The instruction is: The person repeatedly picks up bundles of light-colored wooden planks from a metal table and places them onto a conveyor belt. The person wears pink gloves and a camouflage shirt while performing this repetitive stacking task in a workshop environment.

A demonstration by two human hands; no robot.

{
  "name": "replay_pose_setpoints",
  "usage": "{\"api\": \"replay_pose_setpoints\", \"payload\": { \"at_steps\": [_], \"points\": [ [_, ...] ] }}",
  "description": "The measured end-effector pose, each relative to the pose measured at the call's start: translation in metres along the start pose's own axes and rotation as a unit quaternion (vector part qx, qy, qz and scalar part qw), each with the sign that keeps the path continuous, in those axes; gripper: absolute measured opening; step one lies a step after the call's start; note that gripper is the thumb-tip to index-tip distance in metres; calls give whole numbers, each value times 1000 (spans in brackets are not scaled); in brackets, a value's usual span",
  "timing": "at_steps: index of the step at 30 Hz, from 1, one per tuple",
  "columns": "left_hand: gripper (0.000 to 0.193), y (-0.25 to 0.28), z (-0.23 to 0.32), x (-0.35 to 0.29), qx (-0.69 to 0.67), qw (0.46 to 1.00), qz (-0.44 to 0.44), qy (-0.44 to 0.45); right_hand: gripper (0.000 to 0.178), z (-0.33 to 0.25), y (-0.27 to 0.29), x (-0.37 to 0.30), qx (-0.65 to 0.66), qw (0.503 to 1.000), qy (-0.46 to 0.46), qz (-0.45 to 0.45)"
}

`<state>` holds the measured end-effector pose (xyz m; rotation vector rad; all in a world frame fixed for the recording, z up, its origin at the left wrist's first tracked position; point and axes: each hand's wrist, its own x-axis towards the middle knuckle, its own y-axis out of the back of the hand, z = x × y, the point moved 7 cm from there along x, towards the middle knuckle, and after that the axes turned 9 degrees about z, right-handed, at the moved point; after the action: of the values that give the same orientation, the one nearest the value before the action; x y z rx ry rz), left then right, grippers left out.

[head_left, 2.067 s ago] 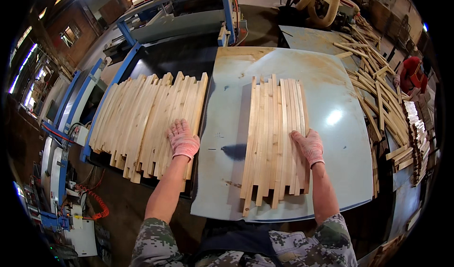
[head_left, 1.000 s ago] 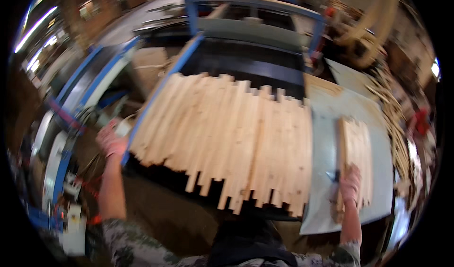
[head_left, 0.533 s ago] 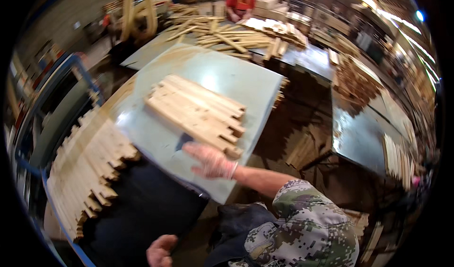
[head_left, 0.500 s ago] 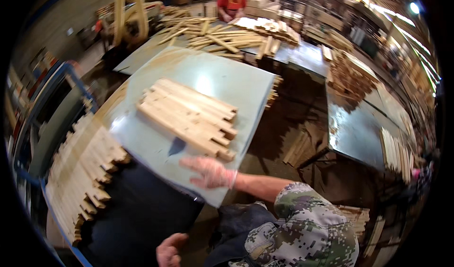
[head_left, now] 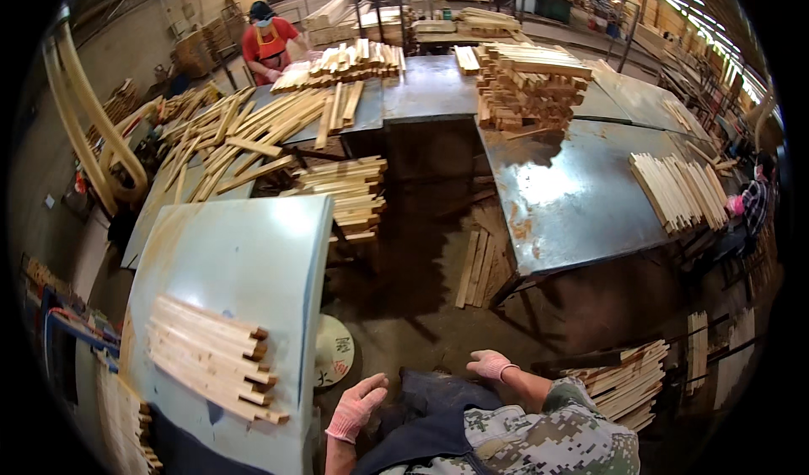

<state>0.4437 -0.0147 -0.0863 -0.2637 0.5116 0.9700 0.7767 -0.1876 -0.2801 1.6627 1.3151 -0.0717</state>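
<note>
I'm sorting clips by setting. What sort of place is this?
Probably a woodworking workshop: a tall stack of wooden strips on a metal-topped table, a loose heap of strips, and thick cream hoses.

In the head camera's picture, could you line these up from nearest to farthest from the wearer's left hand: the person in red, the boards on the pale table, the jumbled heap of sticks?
From the left hand:
1. Boards, just to its left on the pale table.
2. Jumbled heap of sticks, beyond that table.
3. Person in red, behind the heap.

Matt wooden strips (head_left: 206,353), glossy tabletop (head_left: 236,252), probably metal
</note>
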Motion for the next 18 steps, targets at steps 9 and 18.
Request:
{"api": "replay_pose_setpoints", "payload": {
  "at_steps": [9, 18],
  "points": [
    [53, -114, 60, 189, 52, 991, -109, 51, 69, 113, 48, 89, 171, 964, -196, 60],
    [58, -140, 128, 422, 110, 982, -144, 49, 52, 171, 41, 225, 111, 982, -154, 3]
  ]
}}
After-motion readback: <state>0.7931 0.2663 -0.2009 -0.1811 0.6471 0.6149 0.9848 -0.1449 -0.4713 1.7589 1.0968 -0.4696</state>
